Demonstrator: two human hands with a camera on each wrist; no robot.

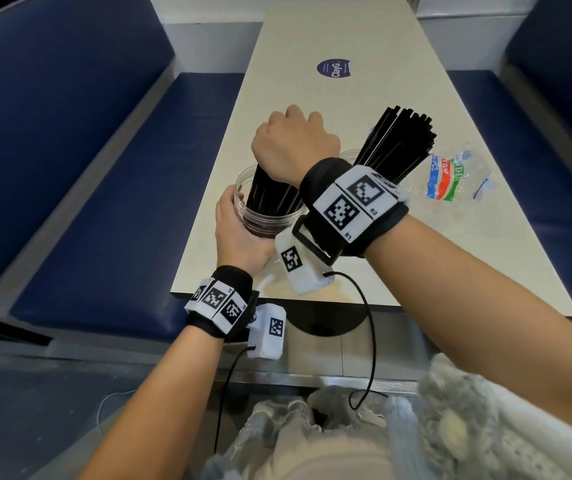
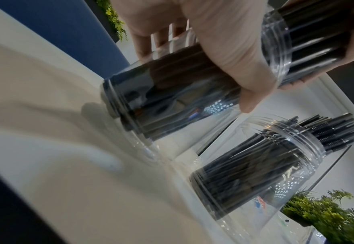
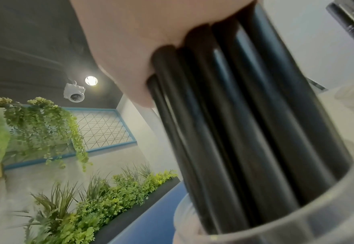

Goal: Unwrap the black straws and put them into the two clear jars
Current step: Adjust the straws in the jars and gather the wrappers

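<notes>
My left hand [image 1: 239, 230] grips the near clear jar [image 1: 267, 221] at the table's front left, thumb wrapped round its wall in the left wrist view [image 2: 224, 49]. That jar [image 2: 151, 99] stands slightly tilted on the table. Directly above it, my right hand [image 1: 295, 143] holds a bundle of black straws [image 1: 270, 192] whose lower ends are inside the jar. Close up, the right hand [image 3: 130, 41] clasps the straws [image 3: 245, 123] just over the jar rim [image 3: 297, 219]. The second jar [image 2: 255, 173] stands beside it, full of fanned black straws [image 1: 402, 140].
A crumpled clear wrapper [image 1: 447, 174] with red, blue and green print lies on the beige table [image 1: 312, 46], right of the jars. A round purple sticker [image 1: 335, 68] sits farther back. Blue benches [image 1: 104, 202] flank the table on both sides.
</notes>
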